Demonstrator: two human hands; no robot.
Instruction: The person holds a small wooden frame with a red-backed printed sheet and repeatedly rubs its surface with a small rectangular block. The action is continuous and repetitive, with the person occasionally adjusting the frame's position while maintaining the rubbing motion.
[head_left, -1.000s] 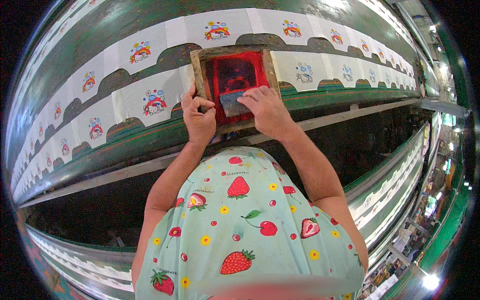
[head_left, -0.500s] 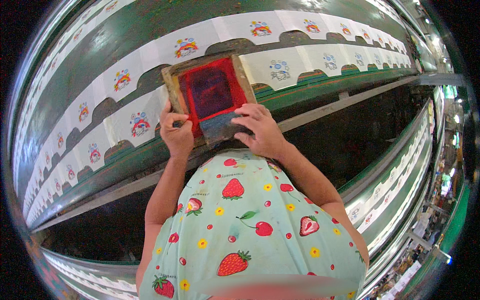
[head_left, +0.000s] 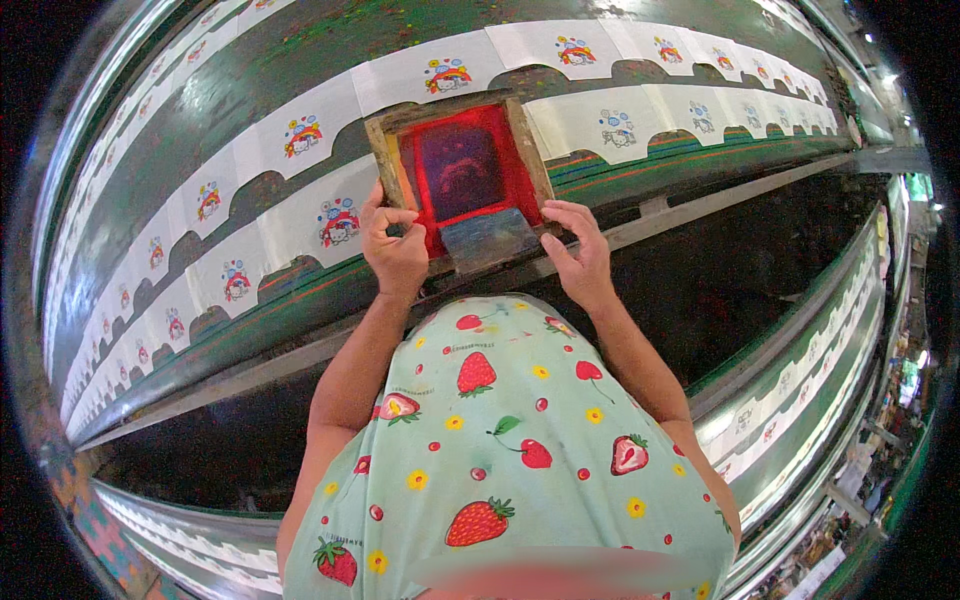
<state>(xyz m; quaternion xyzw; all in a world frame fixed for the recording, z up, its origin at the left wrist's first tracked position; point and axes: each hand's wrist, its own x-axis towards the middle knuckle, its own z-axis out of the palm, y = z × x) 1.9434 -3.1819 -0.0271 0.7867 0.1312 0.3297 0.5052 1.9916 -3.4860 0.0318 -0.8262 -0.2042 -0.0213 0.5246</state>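
A wooden screen-printing frame (head_left: 530, 152) with red ink around a dark mesh window lies over the near row of white fabric pieces, at the upper middle. A flat grey-blue squeegee (head_left: 490, 241) leans inside its near end. My left hand (head_left: 397, 252) is closed on the frame's near left corner, fingers curled over the side. At the near right corner, my right hand (head_left: 583, 254) holds the frame's edge between thumb and fingers. The fabric piece under the frame is hidden. To the left, a printed piece (head_left: 290, 230) shows a coloured rainbow picture; pieces to the right (head_left: 565, 125) show mostly blue outlines.
A long green printing table (head_left: 250, 85) carries two rows of white fabric pieces. A metal rail (head_left: 690, 215) runs along its near edge, with a dark gap below. Another table with printed pieces (head_left: 770, 410) stands at the lower right. My strawberry-patterned apron (head_left: 520, 400) fills the lower middle.
My right hand has moved off the squeegee to the frame's right edge. My left hand still grips the left corner. The whole view has shifted a little.
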